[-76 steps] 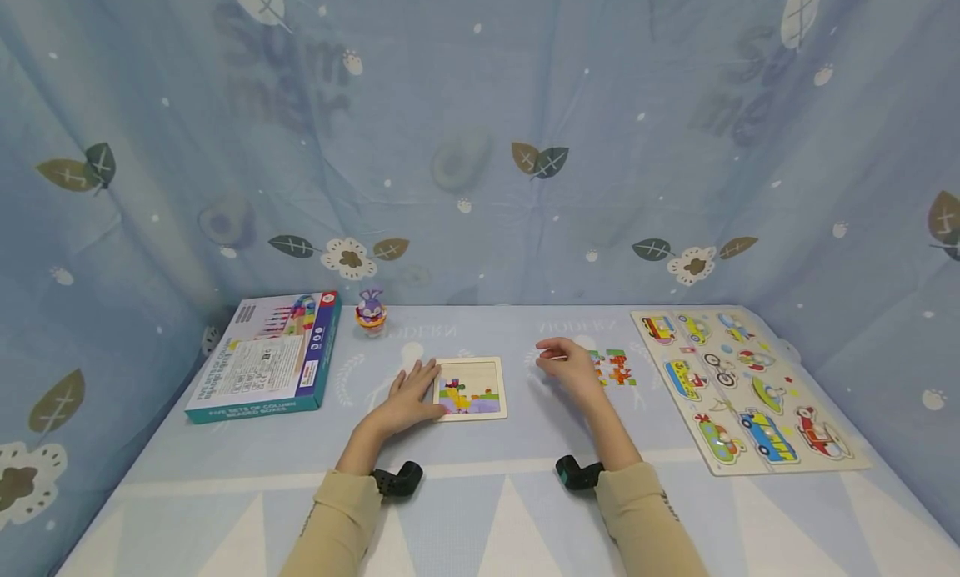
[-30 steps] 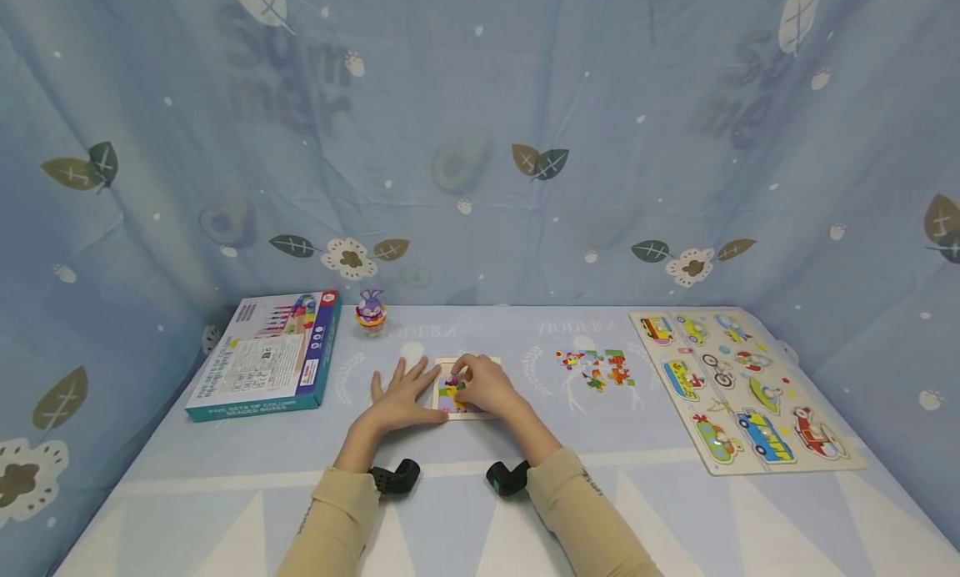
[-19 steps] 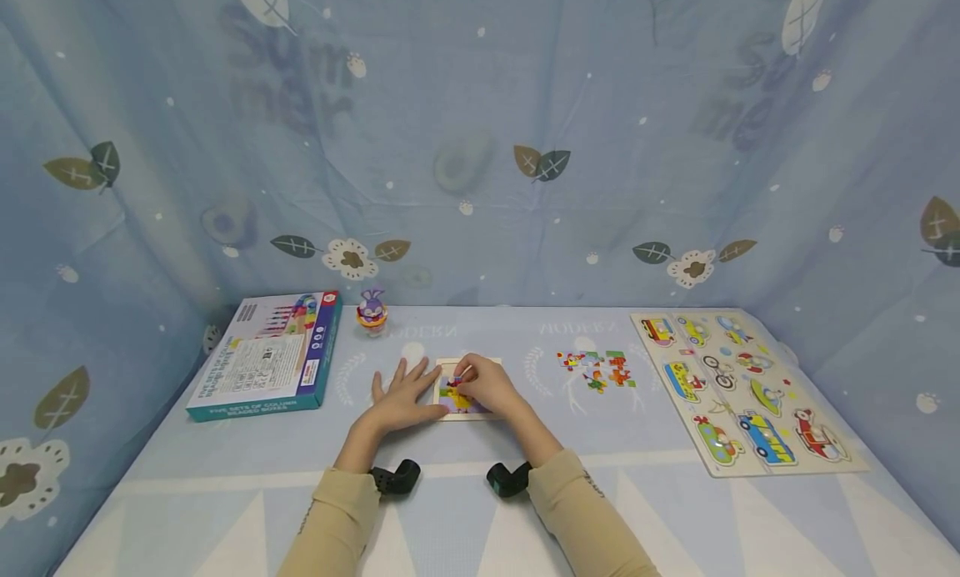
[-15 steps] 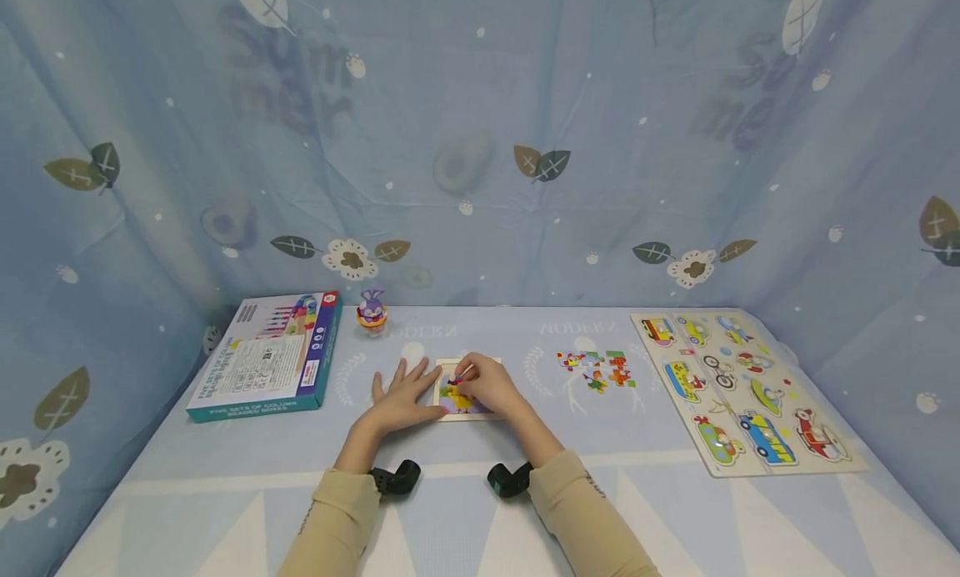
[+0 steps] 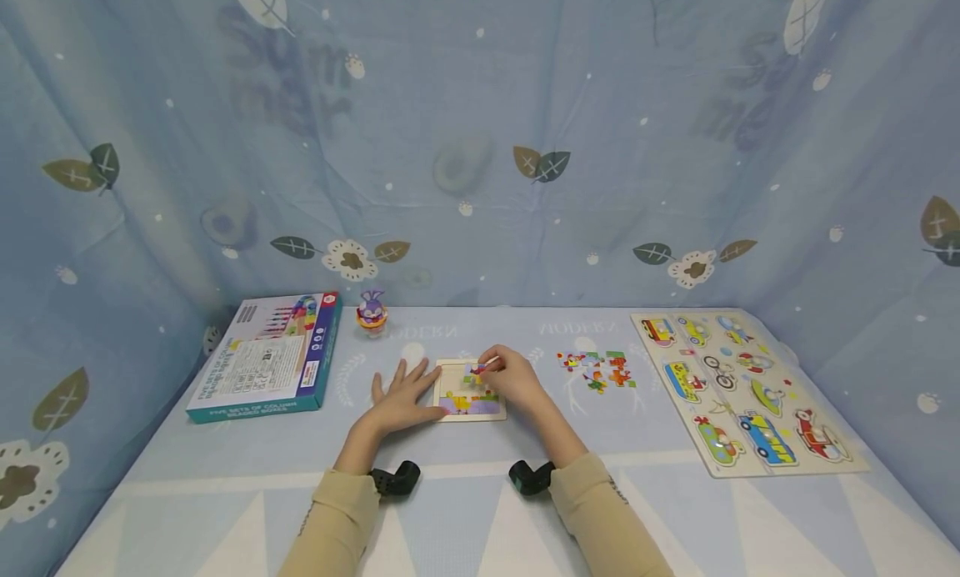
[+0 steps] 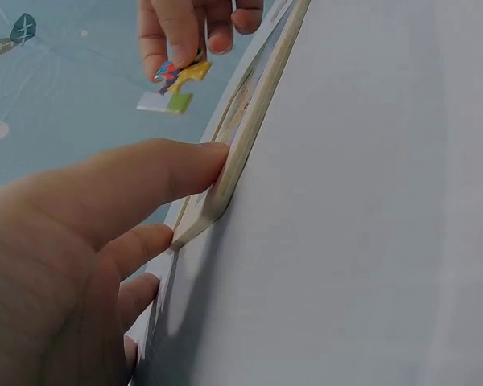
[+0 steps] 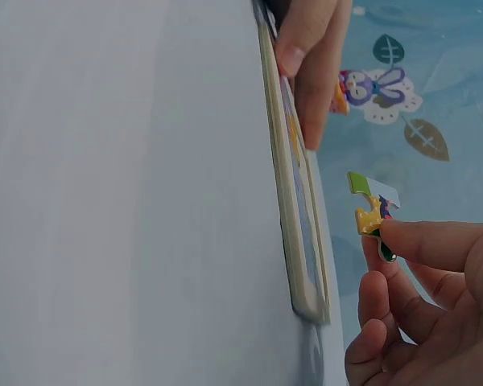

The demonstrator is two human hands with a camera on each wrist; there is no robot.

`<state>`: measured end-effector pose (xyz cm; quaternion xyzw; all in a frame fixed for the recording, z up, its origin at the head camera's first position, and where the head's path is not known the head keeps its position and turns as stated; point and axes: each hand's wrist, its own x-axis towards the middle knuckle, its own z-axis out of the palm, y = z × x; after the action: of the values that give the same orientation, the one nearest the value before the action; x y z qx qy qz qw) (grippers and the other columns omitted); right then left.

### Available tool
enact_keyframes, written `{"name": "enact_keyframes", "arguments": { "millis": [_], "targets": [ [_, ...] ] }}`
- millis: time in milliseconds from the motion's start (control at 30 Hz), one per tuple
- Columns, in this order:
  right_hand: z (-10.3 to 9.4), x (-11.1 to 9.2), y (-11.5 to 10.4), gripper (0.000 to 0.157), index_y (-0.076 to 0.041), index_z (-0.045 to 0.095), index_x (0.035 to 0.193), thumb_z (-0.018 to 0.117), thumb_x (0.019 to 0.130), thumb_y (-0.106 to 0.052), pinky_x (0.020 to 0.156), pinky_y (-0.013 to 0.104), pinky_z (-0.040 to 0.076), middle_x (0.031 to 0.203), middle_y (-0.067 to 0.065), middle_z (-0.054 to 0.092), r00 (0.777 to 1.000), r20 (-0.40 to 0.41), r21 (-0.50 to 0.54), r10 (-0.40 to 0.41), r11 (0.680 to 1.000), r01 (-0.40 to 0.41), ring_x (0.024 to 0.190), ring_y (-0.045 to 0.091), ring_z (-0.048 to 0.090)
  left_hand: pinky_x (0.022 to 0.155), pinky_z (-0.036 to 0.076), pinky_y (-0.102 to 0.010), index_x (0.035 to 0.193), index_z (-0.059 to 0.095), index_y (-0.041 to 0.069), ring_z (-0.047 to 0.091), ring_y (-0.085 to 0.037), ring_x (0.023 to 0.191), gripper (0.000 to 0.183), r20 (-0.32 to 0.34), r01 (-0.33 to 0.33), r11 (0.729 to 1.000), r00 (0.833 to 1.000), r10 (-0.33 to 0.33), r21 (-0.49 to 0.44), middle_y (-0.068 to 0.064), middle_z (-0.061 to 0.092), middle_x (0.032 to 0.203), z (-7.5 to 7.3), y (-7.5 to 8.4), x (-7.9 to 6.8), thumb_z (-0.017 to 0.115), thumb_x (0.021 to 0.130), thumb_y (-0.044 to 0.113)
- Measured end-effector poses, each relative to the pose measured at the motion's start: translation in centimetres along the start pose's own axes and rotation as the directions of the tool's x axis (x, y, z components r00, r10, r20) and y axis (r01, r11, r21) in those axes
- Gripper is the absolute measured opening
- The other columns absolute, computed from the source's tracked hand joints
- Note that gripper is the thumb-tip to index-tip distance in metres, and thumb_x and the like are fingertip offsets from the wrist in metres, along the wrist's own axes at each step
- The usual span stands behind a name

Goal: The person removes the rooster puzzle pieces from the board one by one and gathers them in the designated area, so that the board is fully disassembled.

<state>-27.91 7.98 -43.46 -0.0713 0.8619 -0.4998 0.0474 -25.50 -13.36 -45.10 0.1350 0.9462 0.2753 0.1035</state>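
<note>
as we look down in the head view, our left hand (image 5: 401, 403) lies with straight, spread fingers against the left edge of a pale rectangular wooden tray (image 5: 452, 378), whose long axis seems to run side to side; a purple, green and yellow strip of joined pieces (image 5: 471, 405) fills its near part. our right hand (image 5: 512, 378) pinches a small multicoloured jigsaw piece (image 5: 475, 373) over the tray's far half, toward its right side. a loose cluster of bright jigsaw pieces (image 5: 592, 359) lies right of the tray, nearer that hand. in the left wrist view, we rest the left thumb on the tray's rim, grasping nothing; the pinched piece hangs beyond, apart from the tray. in the right wrist view, we hold that piece by one end between thumb and forefinger, its free end pointing left, away from the palm; we cannot surely tell its long axis.
</note>
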Motion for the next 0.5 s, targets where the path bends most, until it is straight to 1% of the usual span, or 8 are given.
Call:
{"name": "enact_keyframes", "arguments": {
  "millis": [167,333,500],
  "targets": [
    [-1.4,-0.2,0.9,0.016,-0.007,0.062,0.096,0.065,0.081,-0.005,0.065,0.026,0.044,0.081,0.005,0.063,0.999,-0.032,0.009,0.016,1.0,-0.016,0.074,0.015,0.056,0.101,-0.016,-0.064,0.144,0.034,0.015,-0.005,-0.039,0.139,0.077,-0.001,-0.002,1.0,1.0,0.002,-0.006,-0.011,0.018,0.153,0.0,0.0,-0.1,0.064,0.08,0.045],
    [-3.1,-0.4,1.6,0.017,-0.009,0.062,0.097,0.066,0.081,-0.008,0.063,0.026,0.043,0.08,0.005,0.063,0.995,-0.086,-0.01,0.051,0.999,-0.052,0.072,0.016,0.056,0.101,-0.016,-0.063,0.144,0.033,0.014,-0.006,-0.039,0.14,0.077,0.001,-0.007,1.0,1.0,0.008,-0.015,-0.011,0.017,0.153,0.0,0.0,-0.1,0.064,0.08,0.044],
    [-4.4,-0.8,2.5,0.018,-0.009,0.063,0.098,0.067,0.08,-0.009,0.063,0.027,0.043,0.082,0.006,0.064,0.99,-0.111,-0.022,0.083,0.996,-0.086,0.072,0.017,0.057,0.101,-0.016,-0.064,0.145,0.033,0.015,-0.005,-0.039,0.14,0.077,-0.001,-0.012,1.0,1.0,0.012,-0.008,-0.011,0.017,0.153,0.0,-0.1,-0.1,0.063,0.08,0.044]
  ]
}}
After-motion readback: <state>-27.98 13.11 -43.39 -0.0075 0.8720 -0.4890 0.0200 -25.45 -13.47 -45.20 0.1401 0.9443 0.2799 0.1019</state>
